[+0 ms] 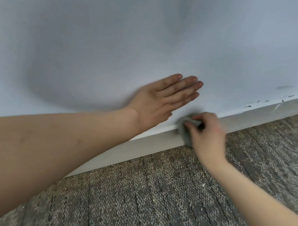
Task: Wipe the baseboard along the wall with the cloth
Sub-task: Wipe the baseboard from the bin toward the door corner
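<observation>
A white baseboard (pixel 141 146) runs diagonally from lower left to upper right, where the pale wall (pixel 115 36) meets the carpet. My right hand (pixel 206 134) grips a small grey cloth (pixel 186 125) with curled fingers and presses it against the baseboard near its top edge. My left hand (pixel 164 99) lies flat on the wall just above and left of the cloth, fingers straight and together. Most of the cloth is hidden under my right fingers.
Grey-brown patterned carpet (pixel 173 197) covers the floor below the baseboard. At the far right, chipped paint and dark scuffs (pixel 280 101) mark the wall just above the baseboard. A large soft shadow falls on the wall.
</observation>
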